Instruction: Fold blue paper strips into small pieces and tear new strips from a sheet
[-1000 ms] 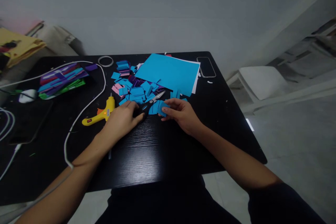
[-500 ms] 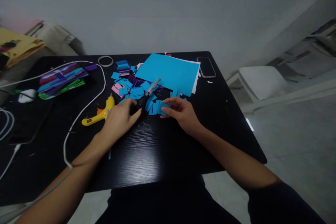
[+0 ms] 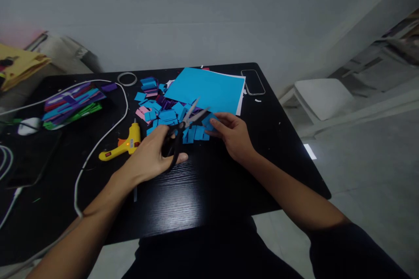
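Note:
My left hand [image 3: 151, 153] grips the black handles of a pair of scissors [image 3: 183, 125], thumb and fingers through the loops. The blades are spread apart and point up and to the right. In my right hand [image 3: 233, 133] a small blue paper piece [image 3: 209, 121] is pinched between thumb and fingers, close to the blade tips. Under and around the scissors lies a heap of cut blue paper pieces [image 3: 167, 116], with some pink pieces [image 3: 142, 112] and purple ones among them. A large blue sheet [image 3: 206, 89] rests behind, over white paper.
A yellow glue gun [image 3: 126, 143] with an orange trigger lies left of my left hand. A white cable [image 3: 104, 133] loops across the table and over my left forearm. Bundled coloured strips [image 3: 73, 104], a tape ring [image 3: 127, 79] and a phone [image 3: 252, 82] lie farther back. A white stool [image 3: 322, 96] stands right.
The scissors have gone from closed to spread blades, my left thumb moving down. My right hand has lifted slightly right and away with the blue paper piece. The view has shifted a little.

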Available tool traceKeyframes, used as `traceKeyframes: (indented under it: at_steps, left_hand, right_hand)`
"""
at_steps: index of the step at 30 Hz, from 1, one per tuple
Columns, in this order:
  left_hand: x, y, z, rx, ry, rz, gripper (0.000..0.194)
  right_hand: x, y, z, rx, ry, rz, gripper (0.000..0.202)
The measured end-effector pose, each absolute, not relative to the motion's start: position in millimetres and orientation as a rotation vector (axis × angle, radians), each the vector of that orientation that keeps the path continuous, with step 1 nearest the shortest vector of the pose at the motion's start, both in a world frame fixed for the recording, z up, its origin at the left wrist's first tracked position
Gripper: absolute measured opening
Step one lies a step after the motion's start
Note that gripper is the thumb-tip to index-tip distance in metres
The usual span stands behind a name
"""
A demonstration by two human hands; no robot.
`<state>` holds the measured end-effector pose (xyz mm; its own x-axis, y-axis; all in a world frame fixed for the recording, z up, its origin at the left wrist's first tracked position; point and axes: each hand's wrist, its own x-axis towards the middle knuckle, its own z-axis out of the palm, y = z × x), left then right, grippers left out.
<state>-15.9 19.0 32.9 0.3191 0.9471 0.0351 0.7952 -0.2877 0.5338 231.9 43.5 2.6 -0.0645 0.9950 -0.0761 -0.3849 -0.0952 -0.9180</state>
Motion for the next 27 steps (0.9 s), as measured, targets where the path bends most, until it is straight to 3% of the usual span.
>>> traceKeyframes:
  at_steps: [11,27]
  left_hand:
    - [-16.4,21.3,24.3,2.326,1.547,0.355,0.029]
    - [-17.2,21.5,26.1,2.346,1.519,0.300,0.030]
  right_hand:
    - [231.7,43.0,5.7,-0.954,-0.852,1.451,0.030]
    - [233.1,43.3,3.2,-0.966,-0.914,1.407,0.028]
